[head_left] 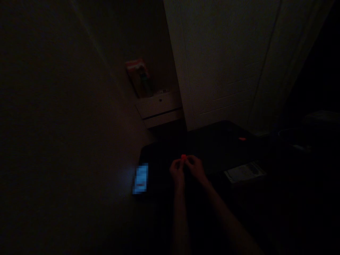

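In dim light, a small bright red piece (183,157) is pinched between the fingertips of both hands, above a dark table (217,148). It is too small and dark to tell its kind. My left hand (177,169) closes on it from the left. My right hand (196,166) meets it from the right, with fingers bent and pressed together. Another small red piece (242,139) lies apart on the table's far right part.
A lit, blurred screen (140,179) glows at the table's left end, beside the wall. A pale, flat, book-like thing (244,173) shows past the near right edge. Behind stand a drawer unit (162,106) with a red-topped packet (139,78) on it and a pale panelled door (220,63).
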The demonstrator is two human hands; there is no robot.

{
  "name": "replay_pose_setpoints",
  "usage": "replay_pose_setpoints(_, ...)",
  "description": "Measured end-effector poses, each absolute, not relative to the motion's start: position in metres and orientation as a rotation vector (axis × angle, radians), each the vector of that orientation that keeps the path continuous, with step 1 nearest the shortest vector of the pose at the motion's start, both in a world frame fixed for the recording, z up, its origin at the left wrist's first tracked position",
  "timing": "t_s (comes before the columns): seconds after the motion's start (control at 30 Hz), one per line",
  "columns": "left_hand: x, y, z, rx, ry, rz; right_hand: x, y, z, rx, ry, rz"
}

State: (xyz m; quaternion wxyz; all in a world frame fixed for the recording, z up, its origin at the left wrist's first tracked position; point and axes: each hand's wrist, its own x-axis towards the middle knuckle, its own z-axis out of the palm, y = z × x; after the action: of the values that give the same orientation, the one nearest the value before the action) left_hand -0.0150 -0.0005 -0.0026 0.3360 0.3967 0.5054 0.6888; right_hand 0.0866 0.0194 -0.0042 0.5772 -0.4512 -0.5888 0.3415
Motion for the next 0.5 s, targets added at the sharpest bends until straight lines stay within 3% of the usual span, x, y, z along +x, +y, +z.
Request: replay_pose_setpoints(0.5,-0.0091,0.0027,-0.006,0.963,1.121,1.769,0.0851,0.0161,0.0039,-1.035,-1.207,0.845)
